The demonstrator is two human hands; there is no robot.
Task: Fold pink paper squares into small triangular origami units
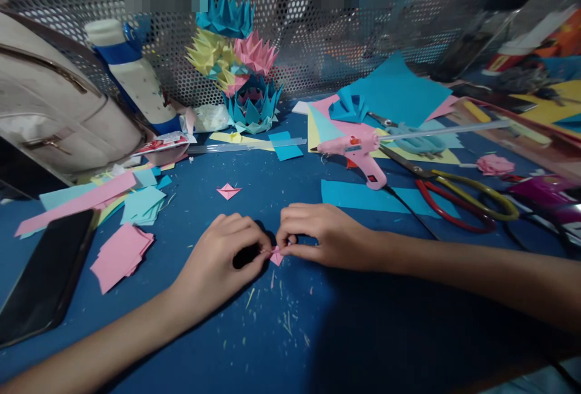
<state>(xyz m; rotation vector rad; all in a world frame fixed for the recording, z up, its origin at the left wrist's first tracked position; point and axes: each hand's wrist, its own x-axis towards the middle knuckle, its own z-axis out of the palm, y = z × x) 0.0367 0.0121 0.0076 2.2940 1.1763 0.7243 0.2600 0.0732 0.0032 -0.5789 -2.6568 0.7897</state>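
A small pink folded paper (276,255) is pinched between my two hands just above the blue table (254,333). My left hand (231,246) holds its left corner between thumb and fingers. On the right corner, the fingertips and thumb of my right hand (318,233) are pressed together. Behind my left hand lies another pink folded piece (228,191). Pink paper squares (121,256) are stacked at the left, with light teal squares (143,205) behind them.
A black phone (49,273) lies at the left. Paper flowers (252,103) stand against a perforated metal panel (167,43). A pink glue gun (358,151), red and yellow scissors (458,197) and blue sheets (399,100) lie at the right. Backpack (59,91) and bottle (136,73) stand back left.
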